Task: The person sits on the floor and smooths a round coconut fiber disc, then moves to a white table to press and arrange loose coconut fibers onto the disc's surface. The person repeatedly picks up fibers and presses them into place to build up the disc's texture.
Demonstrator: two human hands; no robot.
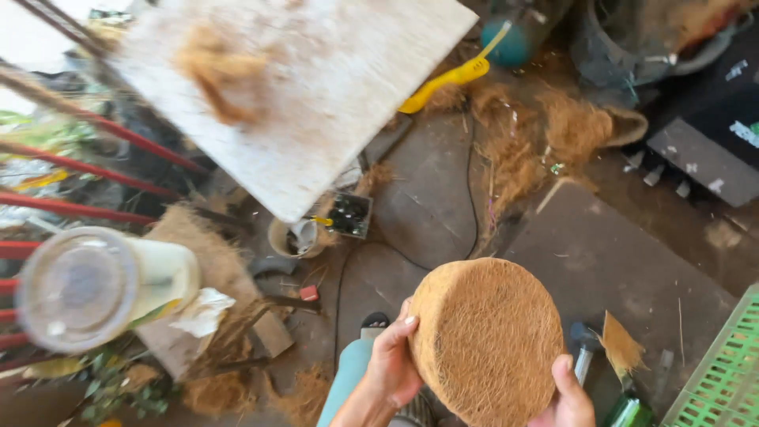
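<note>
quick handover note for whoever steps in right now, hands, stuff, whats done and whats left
Left hand grips the left edge of the round coir pot, bottom facing up. Right hand supports its lower right rim.
Pot is held above the floor, in front of the white board.
Done: pot looks fully formed.
Left: loose fibre lies on the floor; green crate sits at right.
</note>
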